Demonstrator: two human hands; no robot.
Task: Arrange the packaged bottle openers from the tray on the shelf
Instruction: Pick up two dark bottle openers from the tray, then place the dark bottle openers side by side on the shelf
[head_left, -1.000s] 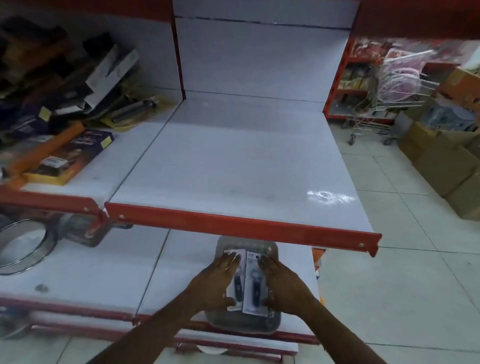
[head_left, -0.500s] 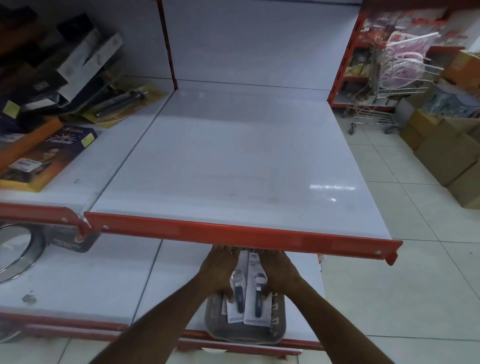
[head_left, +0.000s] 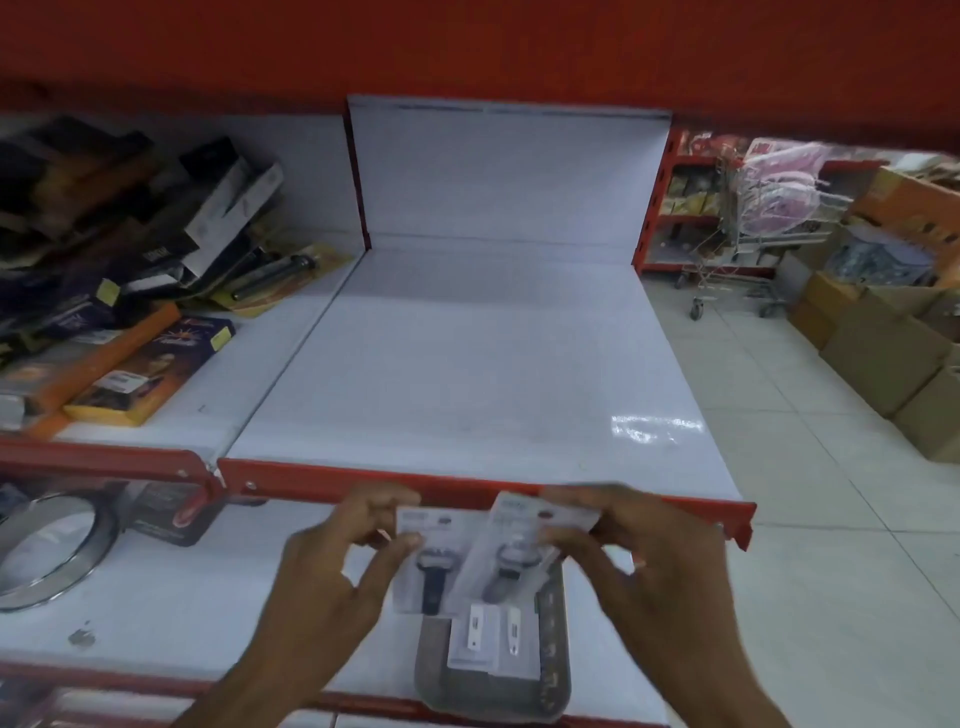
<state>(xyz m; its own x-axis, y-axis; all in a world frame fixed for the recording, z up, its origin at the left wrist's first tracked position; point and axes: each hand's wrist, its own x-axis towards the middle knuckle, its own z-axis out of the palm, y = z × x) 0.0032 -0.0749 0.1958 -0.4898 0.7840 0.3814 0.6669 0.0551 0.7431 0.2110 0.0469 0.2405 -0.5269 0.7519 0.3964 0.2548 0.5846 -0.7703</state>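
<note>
Pinching one carded bottle opener apiece, fingers (head_left: 400, 545) of the left hand (head_left: 332, 577) closing on the left opener pack (head_left: 427, 561) at its 9 o'clock edge, thumb on the face and the other fingertips curled over the top corner. Gripping the right opener pack (head_left: 511, 545) at its 2 o'clock corner with the right hand (head_left: 639, 566), thumb below the card and fingers above. Holding the left card roughly upright, the right card tilting with its top toward 1 o'clock and overlapping the left card's right edge. Hovering both packs just in front of the red lip of the white shelf (head_left: 493, 364), at 6 o'clock from its bare surface, not touching it. Lying below the hands at 6 o'clock, more packaged openers (head_left: 493, 644) stacked in the grey tray (head_left: 498, 696), itself sitting on the lower shelf (head_left: 171, 587) near its front edge. Crowding the neighbouring shelf at 10 o'clock, a jumble of boxed goods (head_left: 150, 364). Resting on the lower shelf at 8 o'clock, a round metal ring (head_left: 47, 551). Standing on the tiled floor at 2 o'clock, a wire trolley (head_left: 753, 228) and cardboard cartons (head_left: 883, 353). Blurring slightly from motion, print on the cards unreadable.
</note>
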